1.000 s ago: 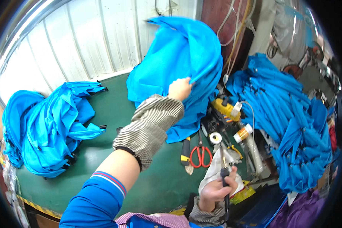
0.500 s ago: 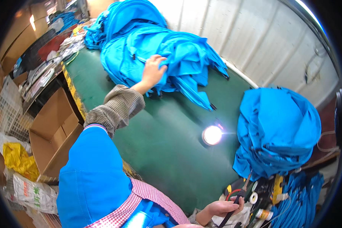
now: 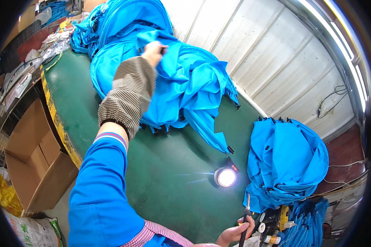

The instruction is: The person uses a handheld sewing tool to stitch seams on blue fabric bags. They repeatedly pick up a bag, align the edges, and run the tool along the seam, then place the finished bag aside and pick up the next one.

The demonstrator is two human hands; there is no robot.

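My left hand (image 3: pixel 153 51) reaches out over the green table (image 3: pixel 169 177) and grips a fold of bright blue fabric on the big pile of blue covers (image 3: pixel 181 82) at the table's far left. That arm wears a striped sleeve guard over a blue sleeve. My right hand (image 3: pixel 235 232) is low at the bottom edge and holds a thin black-handled tool (image 3: pixel 246 216) upright. A second heap of folded blue covers (image 3: pixel 288 160) lies on the table to the right, apart from both hands.
A small lit lamp (image 3: pixel 226 177) shines on the table between the two heaps. An open cardboard box (image 3: pixel 33 160) stands on the floor at left. Small bottles and tape rolls (image 3: pixel 272 230) clutter the lower right. A corrugated white wall runs behind the table.
My view has swung left across the table. My left hand left the right heap, reached the left pile and now lifts a fold of it. My right hand still holds the tool.
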